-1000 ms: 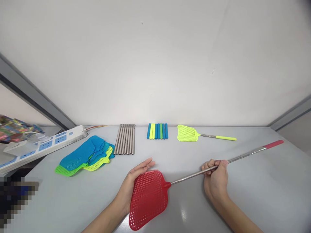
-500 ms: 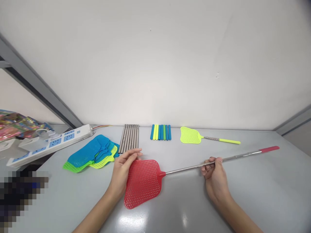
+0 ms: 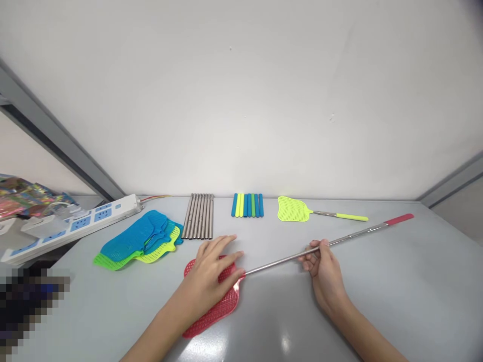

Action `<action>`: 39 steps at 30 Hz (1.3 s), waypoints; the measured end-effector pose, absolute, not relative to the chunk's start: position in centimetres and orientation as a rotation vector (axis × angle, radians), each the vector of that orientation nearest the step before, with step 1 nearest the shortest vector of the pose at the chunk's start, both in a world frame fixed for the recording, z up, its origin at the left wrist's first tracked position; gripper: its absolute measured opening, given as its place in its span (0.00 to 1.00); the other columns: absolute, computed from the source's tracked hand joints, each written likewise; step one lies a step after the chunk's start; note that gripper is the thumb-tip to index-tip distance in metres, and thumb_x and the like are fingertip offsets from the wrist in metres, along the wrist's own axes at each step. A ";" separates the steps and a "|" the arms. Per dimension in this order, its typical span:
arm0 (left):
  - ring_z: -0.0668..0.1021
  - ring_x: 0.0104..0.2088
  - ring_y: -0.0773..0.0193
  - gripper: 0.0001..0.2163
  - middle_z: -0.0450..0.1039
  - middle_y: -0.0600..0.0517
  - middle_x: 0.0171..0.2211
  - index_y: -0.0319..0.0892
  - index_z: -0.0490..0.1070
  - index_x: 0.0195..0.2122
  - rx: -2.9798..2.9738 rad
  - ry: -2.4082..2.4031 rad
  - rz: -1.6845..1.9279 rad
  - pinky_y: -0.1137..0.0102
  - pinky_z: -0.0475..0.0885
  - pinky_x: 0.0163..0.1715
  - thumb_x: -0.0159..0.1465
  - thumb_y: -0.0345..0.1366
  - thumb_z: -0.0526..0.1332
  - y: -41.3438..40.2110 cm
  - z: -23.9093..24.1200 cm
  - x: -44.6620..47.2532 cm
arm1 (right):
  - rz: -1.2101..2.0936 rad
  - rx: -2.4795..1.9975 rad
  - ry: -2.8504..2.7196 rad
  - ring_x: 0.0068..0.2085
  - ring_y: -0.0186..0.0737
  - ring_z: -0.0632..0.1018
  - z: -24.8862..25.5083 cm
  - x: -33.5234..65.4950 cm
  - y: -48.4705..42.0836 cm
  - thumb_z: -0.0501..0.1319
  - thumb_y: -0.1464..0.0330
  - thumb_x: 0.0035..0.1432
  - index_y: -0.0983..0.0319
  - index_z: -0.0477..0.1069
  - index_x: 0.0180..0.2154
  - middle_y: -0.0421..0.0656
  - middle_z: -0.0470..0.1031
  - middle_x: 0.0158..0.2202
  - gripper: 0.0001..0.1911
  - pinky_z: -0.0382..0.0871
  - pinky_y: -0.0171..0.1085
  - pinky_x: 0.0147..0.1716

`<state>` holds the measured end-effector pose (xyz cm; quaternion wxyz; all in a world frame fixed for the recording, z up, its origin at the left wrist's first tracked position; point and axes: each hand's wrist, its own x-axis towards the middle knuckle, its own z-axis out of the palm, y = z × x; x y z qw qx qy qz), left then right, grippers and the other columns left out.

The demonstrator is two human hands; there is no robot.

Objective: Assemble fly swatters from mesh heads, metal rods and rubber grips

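A red fly swatter [image 3: 228, 300] with a long extended metal rod [image 3: 279, 262] and a red grip [image 3: 400, 219] slants across the front of the table. My right hand [image 3: 325, 274] pinches the rod near its middle between thumb and fingers. Over the perforated red head, my left hand [image 3: 211, 276] is open with fingers spread, its thumb and fingertips near the neck; it covers much of the head. Whether the palm presses on the head I cannot tell.
Blue, green and yellow swatter heads [image 3: 132, 236] lie piled at left. Metal rods [image 3: 198, 216] and coloured grips [image 3: 247, 205] stand in rows near the wall. A yellow fly swatter [image 3: 294, 209] lies behind the red one. A power strip [image 3: 113, 213] edges the left side.
My left hand has left the far edge of the red head and moved right over it, fingers spreading. The swatter's grip end has shifted left; my right hand still holds the rod.
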<state>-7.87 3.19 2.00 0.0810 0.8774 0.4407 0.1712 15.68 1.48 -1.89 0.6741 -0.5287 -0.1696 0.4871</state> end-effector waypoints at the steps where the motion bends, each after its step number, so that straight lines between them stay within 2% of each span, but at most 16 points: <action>1: 0.60 0.50 0.56 0.11 0.58 0.50 0.51 0.48 0.67 0.41 2.596 1.266 0.505 0.58 0.58 0.46 0.59 0.38 0.51 3.0 1.9 -7.7 | 1.118 -1.200 -0.400 0.22 0.33 0.70 -1.9 15.5 1.4 0.52 0.57 0.52 0.61 0.62 0.28 0.37 0.62 0.19 0.14 0.60 0.29 0.17; 6: 0.67 0.39 0.62 0.09 0.65 0.51 0.37 0.44 0.67 0.31 2.515 1.147 0.399 0.64 0.63 0.39 0.61 0.36 0.48 2.9 1.5 -7.1 | 1.217 -1.222 -0.428 0.26 0.37 0.72 -1.5 15.0 1.0 0.54 0.57 0.50 0.63 0.63 0.29 0.39 0.64 0.19 0.14 0.61 0.30 0.18; 9: 0.66 0.30 0.64 0.11 0.64 0.53 0.26 0.42 0.63 0.26 2.537 1.179 0.332 0.65 0.63 0.36 0.62 0.35 0.45 3.2 1.5 -7.1 | 1.239 -1.211 -0.427 0.25 0.37 0.72 -1.1 15.2 1.1 0.55 0.59 0.50 0.64 0.64 0.26 0.40 0.65 0.17 0.13 0.59 0.30 0.17; 11: 0.65 0.28 0.64 0.12 0.61 0.54 0.23 0.42 0.60 0.24 2.572 1.169 0.319 0.64 0.62 0.37 0.62 0.34 0.44 3.3 1.4 -7.1 | 1.294 -1.186 -0.442 0.20 0.35 0.70 -0.9 15.5 1.2 0.55 0.59 0.50 0.64 0.62 0.21 0.37 0.60 0.13 0.15 0.57 0.30 0.15; 14: 0.65 0.27 0.64 0.12 0.61 0.54 0.23 0.42 0.59 0.24 2.581 1.144 0.310 0.66 0.62 0.32 0.62 0.34 0.44 3.2 1.0 -7.0 | 1.398 -1.142 -0.490 0.15 0.32 0.66 -0.8 15.6 1.2 0.53 0.59 0.51 0.63 0.59 0.17 0.35 0.54 0.10 0.18 0.53 0.29 0.14; 17: 0.64 0.27 0.64 0.11 0.60 0.53 0.23 0.41 0.59 0.24 2.584 1.145 0.292 0.67 0.61 0.29 0.62 0.32 0.43 3.0 0.4 -6.8 | 1.505 -1.072 -0.589 0.16 0.33 0.66 -0.8 15.6 1.2 0.50 0.60 0.52 0.63 0.63 0.27 0.38 0.63 0.15 0.13 0.52 0.29 0.13; 20: 0.64 0.27 0.64 0.11 0.60 0.53 0.23 0.41 0.58 0.24 2.584 1.160 0.289 0.67 0.60 0.30 0.62 0.30 0.43 2.7 0.3 -6.5 | 1.596 -0.998 -0.673 0.17 0.34 0.67 -0.9 15.6 1.2 0.46 0.61 0.52 0.60 0.62 0.35 0.40 0.68 0.23 0.13 0.52 0.29 0.12; 23: 0.63 0.27 0.64 0.11 0.61 0.52 0.23 0.41 0.58 0.23 2.566 1.174 0.278 0.67 0.60 0.30 0.61 0.29 0.43 2.5 0.8 -6.3 | 1.615 -0.972 -0.713 0.18 0.33 0.67 -0.9 15.6 1.2 0.46 0.63 0.51 0.62 0.62 0.30 0.41 0.68 0.23 0.11 0.53 0.30 0.13; 27: 0.63 0.26 0.63 0.11 0.61 0.52 0.22 0.41 0.58 0.22 2.535 1.183 0.282 0.67 0.60 0.29 0.60 0.28 0.44 2.4 1.6 -6.1 | 1.642 -0.971 -0.718 0.16 0.32 0.65 -0.9 15.4 1.2 0.46 0.66 0.47 0.63 0.61 0.25 0.41 0.67 0.19 0.09 0.54 0.31 0.15; 39: 0.64 0.28 0.63 0.12 0.62 0.53 0.22 0.41 0.57 0.21 2.408 1.179 0.281 0.68 0.60 0.29 0.62 0.32 0.43 1.8 1.2 -5.7 | 1.657 -0.924 -0.696 0.16 0.33 0.65 -0.6 14.6 0.6 0.46 0.70 0.46 0.64 0.62 0.23 0.42 0.68 0.18 0.09 0.57 0.33 0.18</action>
